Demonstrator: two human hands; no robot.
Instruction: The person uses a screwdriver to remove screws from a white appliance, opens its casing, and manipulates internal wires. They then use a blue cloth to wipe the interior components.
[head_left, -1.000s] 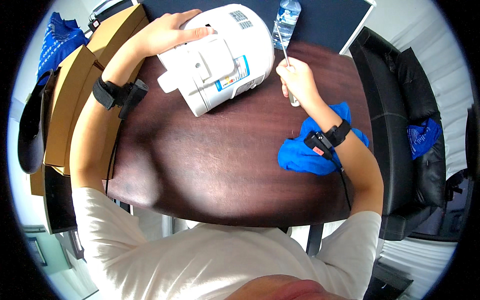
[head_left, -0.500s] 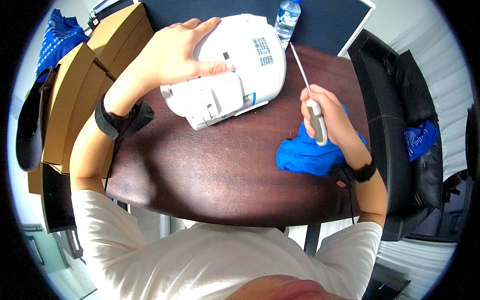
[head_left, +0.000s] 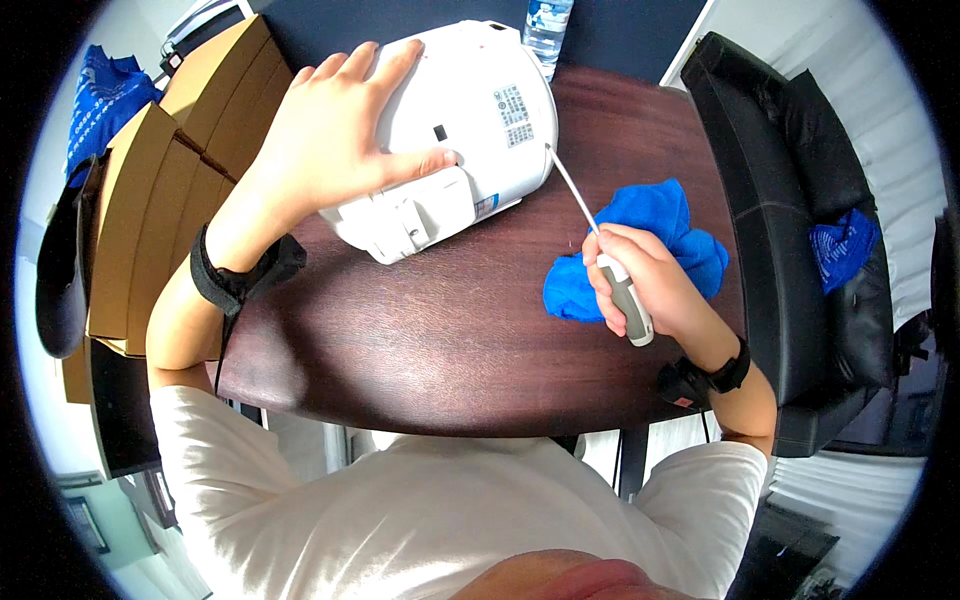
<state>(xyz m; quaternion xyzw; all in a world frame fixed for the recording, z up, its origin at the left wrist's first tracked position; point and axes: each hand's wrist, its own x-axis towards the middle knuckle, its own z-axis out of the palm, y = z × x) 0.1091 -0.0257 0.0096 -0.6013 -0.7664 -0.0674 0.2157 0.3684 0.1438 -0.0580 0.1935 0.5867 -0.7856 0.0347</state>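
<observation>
Right hand: fingers wrapped firmly around the grey-and-white handled screwdriver with a long thin metal shaft. Shaft slants up and left; tip at the right edge of the rounded white plastic appliance, contact uncertain. Left hand: spread over the appliance's left side, thumb apart from the fingers, palm down. Appliance sits at the far side of the dark reddish-brown wooden table. Crumpled bright blue cloth lies behind and beside the right hand. Clear plastic water bottle beyond the appliance. Brown cardboard boxes left; black leather sofa right.
</observation>
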